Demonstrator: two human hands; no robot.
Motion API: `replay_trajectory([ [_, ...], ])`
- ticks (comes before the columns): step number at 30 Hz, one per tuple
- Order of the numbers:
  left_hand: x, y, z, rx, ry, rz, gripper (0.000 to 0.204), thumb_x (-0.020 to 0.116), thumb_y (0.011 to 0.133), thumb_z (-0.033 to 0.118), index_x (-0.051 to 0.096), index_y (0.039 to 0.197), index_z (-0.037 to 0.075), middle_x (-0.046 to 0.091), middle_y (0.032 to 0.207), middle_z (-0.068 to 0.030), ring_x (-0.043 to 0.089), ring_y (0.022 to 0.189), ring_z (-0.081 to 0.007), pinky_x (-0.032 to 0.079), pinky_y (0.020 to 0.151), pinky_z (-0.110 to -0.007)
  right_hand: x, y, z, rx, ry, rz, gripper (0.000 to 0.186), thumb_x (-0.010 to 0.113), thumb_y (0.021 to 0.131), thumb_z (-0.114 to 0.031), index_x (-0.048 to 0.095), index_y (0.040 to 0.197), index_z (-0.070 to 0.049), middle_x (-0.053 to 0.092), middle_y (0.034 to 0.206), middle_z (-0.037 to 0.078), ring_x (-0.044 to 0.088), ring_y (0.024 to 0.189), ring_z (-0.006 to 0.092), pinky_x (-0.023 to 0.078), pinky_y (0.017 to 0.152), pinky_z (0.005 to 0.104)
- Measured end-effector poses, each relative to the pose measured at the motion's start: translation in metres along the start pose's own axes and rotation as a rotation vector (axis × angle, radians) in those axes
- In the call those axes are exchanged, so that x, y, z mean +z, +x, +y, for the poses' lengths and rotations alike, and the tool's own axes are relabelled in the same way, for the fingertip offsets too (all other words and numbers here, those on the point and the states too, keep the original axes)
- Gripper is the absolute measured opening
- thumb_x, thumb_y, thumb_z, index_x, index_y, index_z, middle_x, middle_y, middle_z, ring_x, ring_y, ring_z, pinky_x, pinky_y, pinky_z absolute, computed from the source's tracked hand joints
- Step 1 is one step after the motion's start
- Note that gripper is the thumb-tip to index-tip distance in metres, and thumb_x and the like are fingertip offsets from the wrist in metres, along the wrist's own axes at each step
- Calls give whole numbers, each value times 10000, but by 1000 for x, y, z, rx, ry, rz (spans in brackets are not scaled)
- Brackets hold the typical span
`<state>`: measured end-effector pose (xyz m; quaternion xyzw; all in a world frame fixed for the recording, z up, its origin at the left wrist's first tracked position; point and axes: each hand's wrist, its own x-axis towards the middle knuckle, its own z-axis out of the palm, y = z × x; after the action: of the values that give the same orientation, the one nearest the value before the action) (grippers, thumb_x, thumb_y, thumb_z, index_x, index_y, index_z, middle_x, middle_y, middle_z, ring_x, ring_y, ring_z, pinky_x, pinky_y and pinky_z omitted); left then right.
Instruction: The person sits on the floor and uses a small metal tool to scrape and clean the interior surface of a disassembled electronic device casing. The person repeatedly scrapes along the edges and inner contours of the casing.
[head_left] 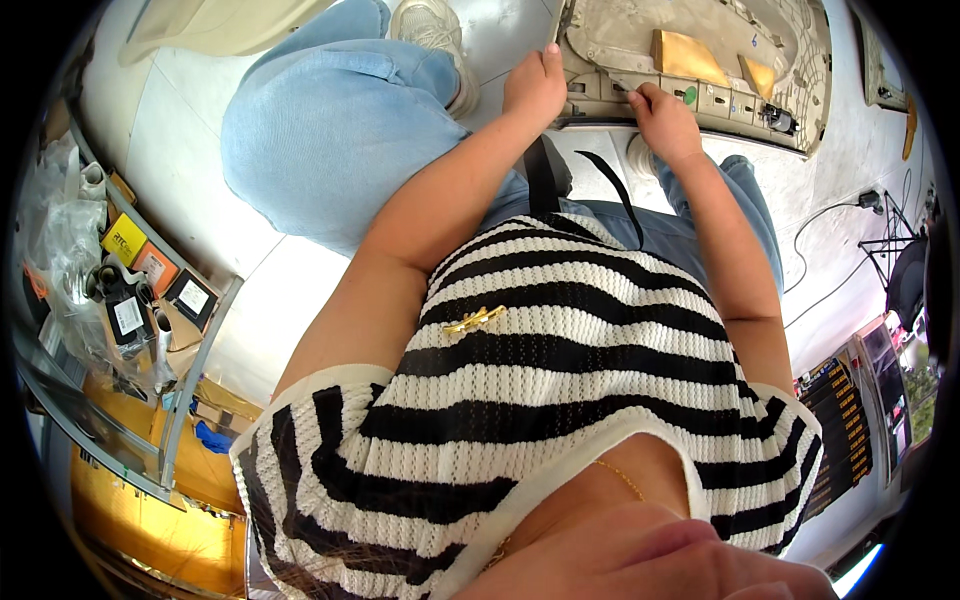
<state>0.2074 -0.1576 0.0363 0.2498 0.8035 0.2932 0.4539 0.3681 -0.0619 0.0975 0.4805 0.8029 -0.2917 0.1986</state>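
A beige car door panel lies at the upper right with its inner side showing. At its near left corner, my left hand is closed on the edge, thumb on top and the other fingers mostly hidden. My right hand is at the panel's near edge, to the right of the left hand. Its fingers are pinched at a small dark thin piece by the edge, too small to name. Two yellowish foam pads and a green round sticker sit on the panel near the right hand.
My bent knee in blue jeans is left of the panel. A shelf rack with boxes and plastic bags stands at the left. On the right are a black cable and a thin black stand. Another beige part lies at the upper left.
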Motion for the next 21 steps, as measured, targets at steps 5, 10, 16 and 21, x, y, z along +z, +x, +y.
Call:
replay_trajectory([
  [5,1,-3,6,5,25,10,535,277,951,405,564,895,-42,604,900,-272,555,892,-444,416,802,-504,-1,8,13,-27,10,-46,294,487,890,-332,605,889,-62,639,818,197,603,830,389,469,735,471],
  [10,3,-3,2,14,37,1,539,271,954,406,565,897,-42,605,898,-271,557,888,-443,417,802,-504,-10,15,12,22,100,-160,340,512,871,-368,644,901,-57,645,826,194,609,855,373,468,783,433],
  [16,4,-2,0,27,59,-10,540,272,956,408,558,888,-45,604,874,-274,561,871,-444,420,796,-505,-9,22,15,92,141,-262,392,508,860,-414,660,901,-55,650,853,187,613,887,348,461,811,412],
  [21,3,-3,-5,60,105,5,517,303,953,412,541,880,-42,604,835,-275,568,837,-448,429,768,-511,-12,20,1,183,63,-273,404,493,865,-438,667,913,-76,657,901,164,613,917,332,466,823,411],
])
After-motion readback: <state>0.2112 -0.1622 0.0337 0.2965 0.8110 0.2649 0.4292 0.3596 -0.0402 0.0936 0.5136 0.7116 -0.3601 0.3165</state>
